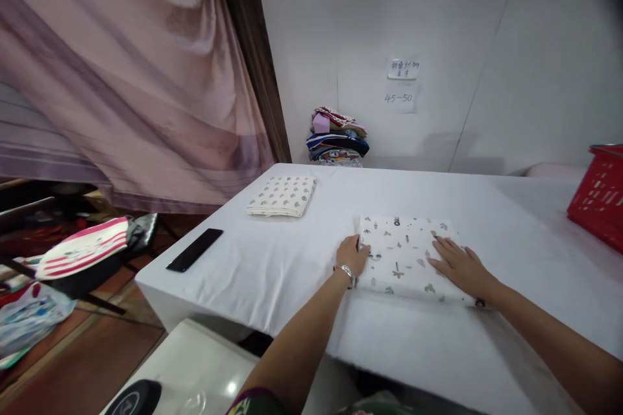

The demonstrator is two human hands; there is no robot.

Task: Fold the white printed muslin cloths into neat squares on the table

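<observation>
A white cloth with small grey-green leaf and plant prints (402,253) lies folded into a flat rectangle on the white-covered table (311,259). At its left edge is my left hand (353,256), a silver bracelet on the wrist; the thumb rests on the fabric and the fingers curl at the edge, partly hidden. My right hand (462,269) lies flat on the cloth's right part with fingers spread. Farther left on the table sits another folded cloth, cream with a small repeated print (285,196), apart from both hands.
A black flat rectangular object (195,249) lies near the table's left edge. A red basket (601,198) stands at the right. Behind the table is a stack of folded fabrics (338,139) by the wall. Pink curtain (146,78) hangs left; a white stool-like surface (195,363) is below.
</observation>
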